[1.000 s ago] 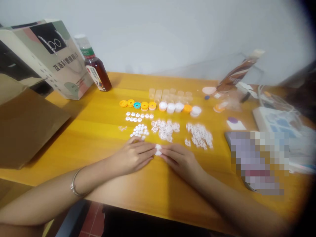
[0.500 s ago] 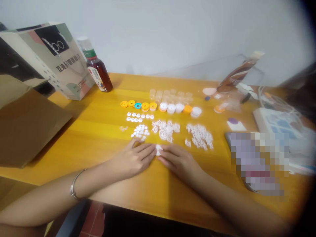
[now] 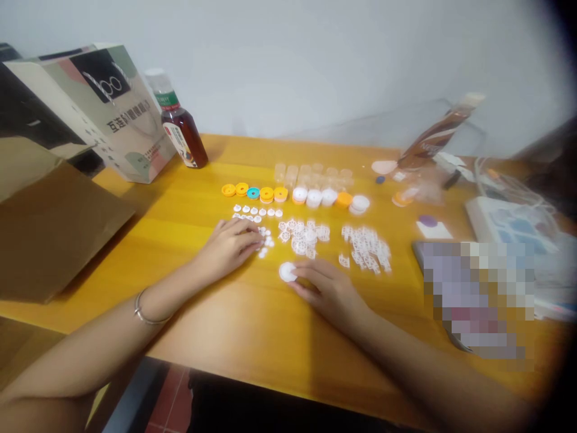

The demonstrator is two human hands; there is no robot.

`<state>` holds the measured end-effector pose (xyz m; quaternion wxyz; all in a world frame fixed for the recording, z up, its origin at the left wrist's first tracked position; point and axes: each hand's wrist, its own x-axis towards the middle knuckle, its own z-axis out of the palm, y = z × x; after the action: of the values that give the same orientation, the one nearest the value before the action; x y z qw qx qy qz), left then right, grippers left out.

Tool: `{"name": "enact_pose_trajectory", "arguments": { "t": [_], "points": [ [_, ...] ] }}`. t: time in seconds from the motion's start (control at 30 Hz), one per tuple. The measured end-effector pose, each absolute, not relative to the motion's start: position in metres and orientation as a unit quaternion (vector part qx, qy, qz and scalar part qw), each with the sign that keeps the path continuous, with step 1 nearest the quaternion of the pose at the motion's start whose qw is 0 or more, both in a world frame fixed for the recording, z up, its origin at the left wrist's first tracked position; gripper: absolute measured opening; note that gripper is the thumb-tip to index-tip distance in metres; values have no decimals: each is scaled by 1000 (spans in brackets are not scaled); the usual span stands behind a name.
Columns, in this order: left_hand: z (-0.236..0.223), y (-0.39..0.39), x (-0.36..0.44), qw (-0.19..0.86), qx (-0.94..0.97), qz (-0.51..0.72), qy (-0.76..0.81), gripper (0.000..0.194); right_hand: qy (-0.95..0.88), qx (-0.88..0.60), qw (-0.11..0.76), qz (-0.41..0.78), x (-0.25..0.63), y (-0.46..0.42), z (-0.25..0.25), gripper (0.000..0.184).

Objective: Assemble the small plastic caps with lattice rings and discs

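Observation:
Between its thumb and fingers, my right hand [image 3: 331, 294] pinches a round white plastic cap [image 3: 286, 272] just above the table. My left hand [image 3: 229, 243] reaches over a pile of small white discs [image 3: 267, 242], fingers stretched out and fingertips at the pile, partly covering it. No object shows in its fingers. Behind it lie two rows of small white round pieces [image 3: 262, 211]. White openwork wheel-like pieces [image 3: 305, 237] sit in a cluster beyond my right hand, with a second cluster of white lattice pieces [image 3: 366, 248] to the right.
Orange caps [image 3: 267, 193], a blue cap [image 3: 253, 193] and white caps [image 3: 314, 197] form a row, with clear cups [image 3: 305, 174] behind. A dark drink bottle [image 3: 187, 138], paper bag [image 3: 121, 120] and cardboard box [image 3: 58, 222] stand left; a brown bottle [image 3: 435, 135] leans right.
My left hand has left the white cap and moved left and away from me to the small discs. My right hand keeps the cap, which now shows more of its round face.

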<state>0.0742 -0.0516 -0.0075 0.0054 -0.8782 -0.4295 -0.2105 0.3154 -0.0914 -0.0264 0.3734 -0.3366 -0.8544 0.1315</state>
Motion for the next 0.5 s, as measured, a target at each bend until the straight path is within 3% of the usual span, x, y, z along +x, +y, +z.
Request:
{"name": "enact_pose_trajectory", "arguments": {
  "t": [0.5],
  "points": [
    [-9,-39,79,53,-900,-196,-386,16,-846,-371,348,159,317,-92,-28,15]
  ]
}}
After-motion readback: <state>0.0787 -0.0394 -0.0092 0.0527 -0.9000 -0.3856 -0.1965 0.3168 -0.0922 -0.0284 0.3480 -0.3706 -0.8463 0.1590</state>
